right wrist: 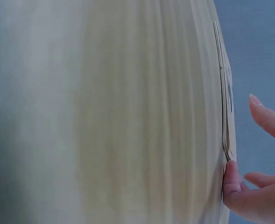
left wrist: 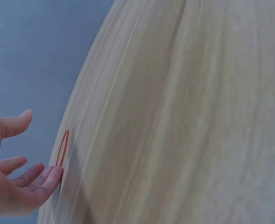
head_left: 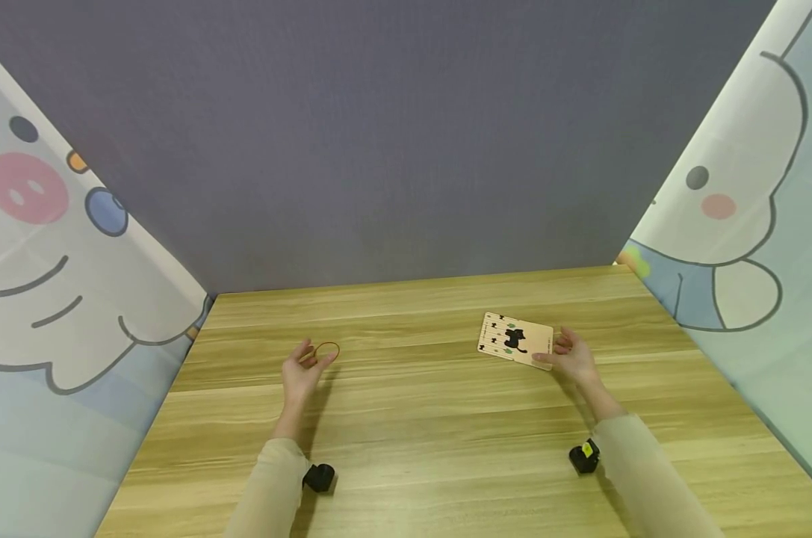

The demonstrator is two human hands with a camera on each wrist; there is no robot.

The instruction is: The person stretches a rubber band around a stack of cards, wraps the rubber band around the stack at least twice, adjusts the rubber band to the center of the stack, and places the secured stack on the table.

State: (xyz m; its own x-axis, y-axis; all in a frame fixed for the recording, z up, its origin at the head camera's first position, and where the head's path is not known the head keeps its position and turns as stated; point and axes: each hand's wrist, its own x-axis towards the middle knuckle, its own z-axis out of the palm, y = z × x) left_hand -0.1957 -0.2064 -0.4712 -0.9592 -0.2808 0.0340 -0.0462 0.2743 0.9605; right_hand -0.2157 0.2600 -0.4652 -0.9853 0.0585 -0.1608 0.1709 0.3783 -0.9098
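A thin red rubber band (head_left: 327,343) forms a loop on the wooden table, left of the middle. My left hand (head_left: 300,379) is right beside it, with loosely spread fingers. In the left wrist view, a fingertip meets the lower end of the band (left wrist: 66,140), and the thumb (left wrist: 17,125) stands well apart. To the right lies a flat beige card (head_left: 496,344) printed with a black cat and small dark figures. My right hand (head_left: 578,366) has its fingertips at the card's right edge. In the right wrist view, its thumb (right wrist: 267,116) is raised away from the card.
The wooden table (head_left: 406,433) runs back to a plain grey panel (head_left: 406,149). Cartoon-printed sheets (head_left: 76,299) flank it on both sides. Small black devices sit by each forearm, one at the left sleeve (head_left: 261,493) and one at the right sleeve (head_left: 641,471).
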